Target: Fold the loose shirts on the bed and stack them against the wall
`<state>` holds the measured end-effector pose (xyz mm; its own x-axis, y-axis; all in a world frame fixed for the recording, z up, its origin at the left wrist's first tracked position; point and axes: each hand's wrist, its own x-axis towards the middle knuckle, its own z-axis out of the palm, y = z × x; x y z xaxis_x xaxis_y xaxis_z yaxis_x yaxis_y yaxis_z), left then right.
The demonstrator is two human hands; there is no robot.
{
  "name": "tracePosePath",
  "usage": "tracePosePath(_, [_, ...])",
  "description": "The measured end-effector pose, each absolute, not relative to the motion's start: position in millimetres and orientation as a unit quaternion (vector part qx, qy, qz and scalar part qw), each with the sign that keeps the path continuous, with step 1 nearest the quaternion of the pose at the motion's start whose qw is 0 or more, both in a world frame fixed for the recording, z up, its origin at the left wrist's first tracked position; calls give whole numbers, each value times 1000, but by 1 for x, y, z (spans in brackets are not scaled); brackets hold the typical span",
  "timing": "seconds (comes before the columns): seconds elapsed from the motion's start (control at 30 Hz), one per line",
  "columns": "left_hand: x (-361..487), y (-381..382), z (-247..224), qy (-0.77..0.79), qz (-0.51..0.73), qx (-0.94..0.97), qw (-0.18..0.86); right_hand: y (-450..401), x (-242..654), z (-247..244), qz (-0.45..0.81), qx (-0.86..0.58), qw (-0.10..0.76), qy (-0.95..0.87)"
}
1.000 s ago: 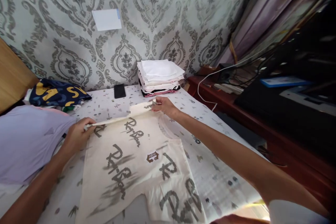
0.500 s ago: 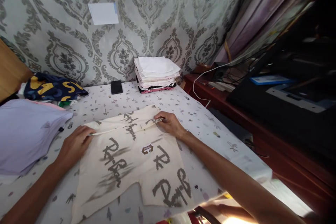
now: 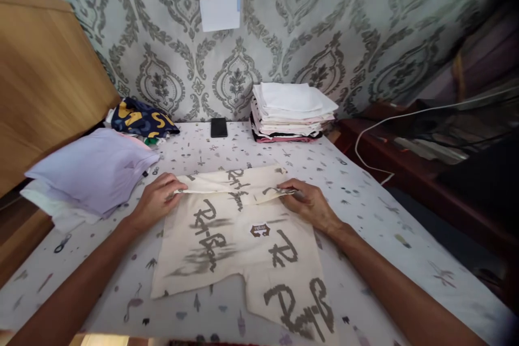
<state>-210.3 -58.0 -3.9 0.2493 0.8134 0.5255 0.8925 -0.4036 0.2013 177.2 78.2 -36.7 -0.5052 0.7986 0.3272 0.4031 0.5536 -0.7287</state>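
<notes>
A pair of cream shorts (image 3: 227, 227) with dark brush-style lettering and a small brown label lies spread on the patterned sheet, waistband away from me. My left hand (image 3: 162, 197) pinches the fabric at the left side near the waist. At the right side my right hand (image 3: 306, 203) grips the same raised fold. Between both hands the fold runs as a ridge across the shorts just below the waistband. The leg openings lie toward me, flat on the sheet.
A neat stack of folded clothes (image 3: 292, 113) stands at the back right. A black phone (image 3: 219, 127) lies by the wall. Lavender garments (image 3: 97, 167) and a navy-yellow printed cloth (image 3: 141, 119) are piled on the left, near a wooden board (image 3: 48, 75). A white cable (image 3: 360, 146) hangs at right.
The view has swung left, so everything sits further right in the picture. Both hands still hold the fold, and the shorts' left leg hem has moved away from me.
</notes>
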Motion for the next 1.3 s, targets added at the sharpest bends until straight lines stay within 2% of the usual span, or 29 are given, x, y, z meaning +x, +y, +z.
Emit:
tracePosePath(0.23, [-212, -60, 4, -546, -142, -825, -40, 76, 177, -34, 285, -363, 301, -835])
tracePosePath(0.4, [-220, -61, 10, -586, -175, -781, -125, 73, 185, -28, 288, -350, 270, -849])
tracePosePath(0.57, [-234, -45, -1, -695, -285, -657, -61, 91, 178, -17, 246, -399, 310, -827])
tracePosePath(0.67, [-219, -35, -12, -695, -282, -661, -7, 111, 159, -20, 192, -371, 279, -865])
tracePosePath(0.77, [-191, -33, -24, -653, -229, -722, 2, 125, 140, -36, 128, -322, 208, -915])
tracePosePath(0.87, [-178, -38, -33, -613, -121, -779, -42, 129, 132, -54, 73, -313, 144, -936])
tracePosePath(1.0, [-202, -42, -34, -668, -14, -740, -79, 127, 132, -65, 58, -326, 114, -937])
tracePosePath(1.13, [-228, -42, -31, -677, 1, -731, -84, 127, 135, -61, 142, -332, 166, -918])
tracePosePath(1.3, [-211, -42, -29, -632, -40, -772, -55, 132, 149, -41, 310, -362, 332, -814])
